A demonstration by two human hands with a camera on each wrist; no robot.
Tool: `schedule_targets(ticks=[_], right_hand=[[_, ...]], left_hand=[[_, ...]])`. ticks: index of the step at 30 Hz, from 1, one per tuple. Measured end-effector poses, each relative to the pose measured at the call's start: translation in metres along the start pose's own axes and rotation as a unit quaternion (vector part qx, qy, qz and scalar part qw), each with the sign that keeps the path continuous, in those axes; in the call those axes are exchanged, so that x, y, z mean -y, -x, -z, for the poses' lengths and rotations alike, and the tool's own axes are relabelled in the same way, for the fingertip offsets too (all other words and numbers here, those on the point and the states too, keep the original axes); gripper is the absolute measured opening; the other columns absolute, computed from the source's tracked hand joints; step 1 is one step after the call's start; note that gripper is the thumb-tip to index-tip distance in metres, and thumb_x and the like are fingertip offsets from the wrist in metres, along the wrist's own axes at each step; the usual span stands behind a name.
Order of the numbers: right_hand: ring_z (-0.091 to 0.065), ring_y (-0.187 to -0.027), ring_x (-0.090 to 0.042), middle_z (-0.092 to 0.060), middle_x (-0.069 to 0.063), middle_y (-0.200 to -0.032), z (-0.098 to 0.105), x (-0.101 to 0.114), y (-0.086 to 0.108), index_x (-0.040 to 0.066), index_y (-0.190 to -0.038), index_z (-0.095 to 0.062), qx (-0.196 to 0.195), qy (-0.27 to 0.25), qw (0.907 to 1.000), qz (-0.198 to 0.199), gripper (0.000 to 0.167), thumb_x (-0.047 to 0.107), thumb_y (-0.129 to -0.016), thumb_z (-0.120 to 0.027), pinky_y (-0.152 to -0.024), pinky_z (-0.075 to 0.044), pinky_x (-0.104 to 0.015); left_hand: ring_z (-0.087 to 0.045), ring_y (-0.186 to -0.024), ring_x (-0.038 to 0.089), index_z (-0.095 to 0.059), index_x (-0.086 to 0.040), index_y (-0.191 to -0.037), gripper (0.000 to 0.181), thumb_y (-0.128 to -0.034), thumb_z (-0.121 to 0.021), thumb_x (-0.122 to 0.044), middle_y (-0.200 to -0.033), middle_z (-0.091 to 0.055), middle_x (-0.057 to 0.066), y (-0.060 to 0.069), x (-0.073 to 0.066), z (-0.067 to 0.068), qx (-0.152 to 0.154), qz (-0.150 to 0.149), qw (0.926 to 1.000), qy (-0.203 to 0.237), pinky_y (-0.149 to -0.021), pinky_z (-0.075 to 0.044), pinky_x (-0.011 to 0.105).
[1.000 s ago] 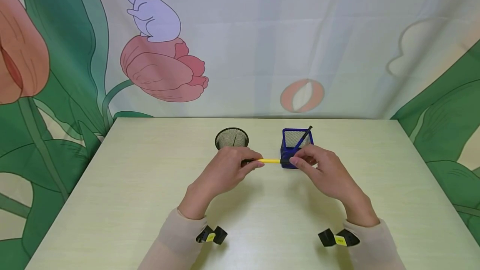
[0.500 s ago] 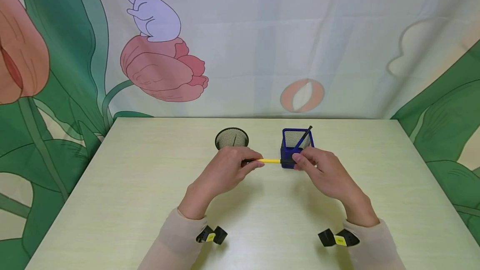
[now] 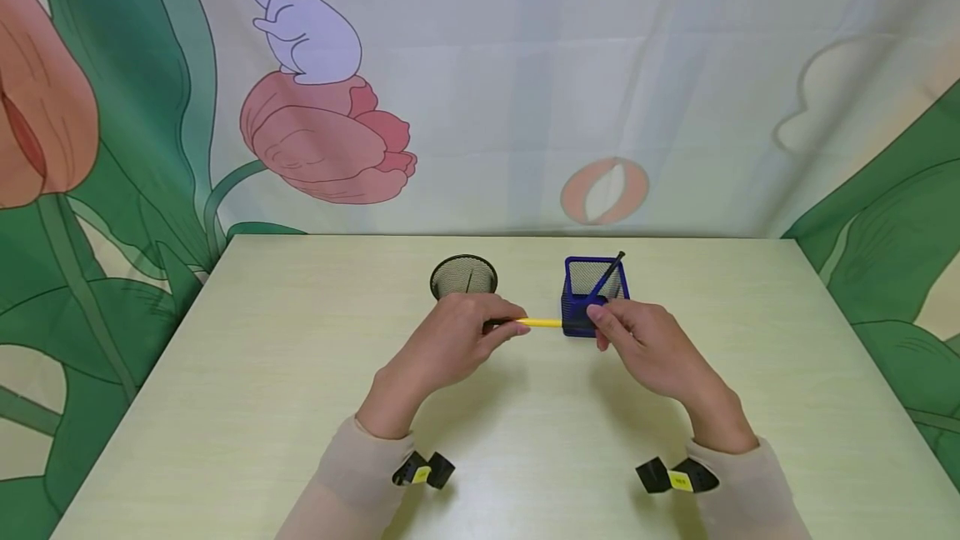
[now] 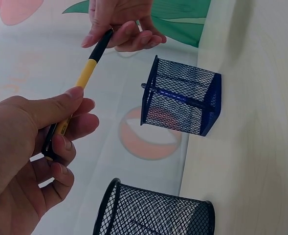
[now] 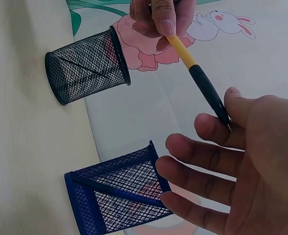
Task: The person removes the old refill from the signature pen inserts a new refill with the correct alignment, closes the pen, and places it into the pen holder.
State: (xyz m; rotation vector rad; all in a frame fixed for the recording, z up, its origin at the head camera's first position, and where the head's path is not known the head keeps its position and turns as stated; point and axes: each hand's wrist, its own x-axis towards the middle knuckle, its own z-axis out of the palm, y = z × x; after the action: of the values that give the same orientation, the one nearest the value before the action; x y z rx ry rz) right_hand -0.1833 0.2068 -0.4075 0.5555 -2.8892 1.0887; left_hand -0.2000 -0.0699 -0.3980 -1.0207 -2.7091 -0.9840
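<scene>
A yellow pen with a black grip point(image 3: 542, 323) lies level between the two hands, above the table. My left hand point(image 3: 465, 332) pinches its rear end between thumb and fingers. At the pointed end, my right hand point(image 5: 261, 161) has its thumb and index finger around the tip, loosely spread, with the other fingers extended. In the left wrist view a small gap shows between the right thumb point(image 4: 89, 40) and the pen. Behind the right hand stands a square blue mesh pen holder point(image 3: 573, 307) with a dark blue pen point(image 3: 609, 277) leaning inside.
A round black mesh pen holder point(image 3: 450, 277) stands behind the left hand, with a thin dark stick-like item seen through its mesh. The pale wooden table point(image 3: 262, 373) ends at a printed curtain point(image 3: 480, 107).
My right hand has shifted slightly right along the pen's grip toward the tip, and its fingers have loosened. The left hand and the pen have stayed put.
</scene>
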Motion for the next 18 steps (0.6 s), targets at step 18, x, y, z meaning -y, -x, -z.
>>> schedule_targets(ticks=[18], right_hand=[[-0.049, -0.068, -0.016, -0.061, 0.001, -0.076, 0.0004, 0.0019, 0.001, 0.013, -0.081, -0.064, 0.003, -0.011, 0.9999, 0.001, 0.036, 0.035, -0.108, -0.055, -0.062, -0.04, -0.029]], left_hand=[[-0.058, -0.071, 0.004, -0.081, -0.017, -0.107, 0.015, -0.0987, -0.072, -0.026, -0.093, -0.076, -0.007, 0.0009, 0.0002, 0.0007, 0.004, 0.001, 1.0, -0.001, -0.066, -0.05, 0.02]])
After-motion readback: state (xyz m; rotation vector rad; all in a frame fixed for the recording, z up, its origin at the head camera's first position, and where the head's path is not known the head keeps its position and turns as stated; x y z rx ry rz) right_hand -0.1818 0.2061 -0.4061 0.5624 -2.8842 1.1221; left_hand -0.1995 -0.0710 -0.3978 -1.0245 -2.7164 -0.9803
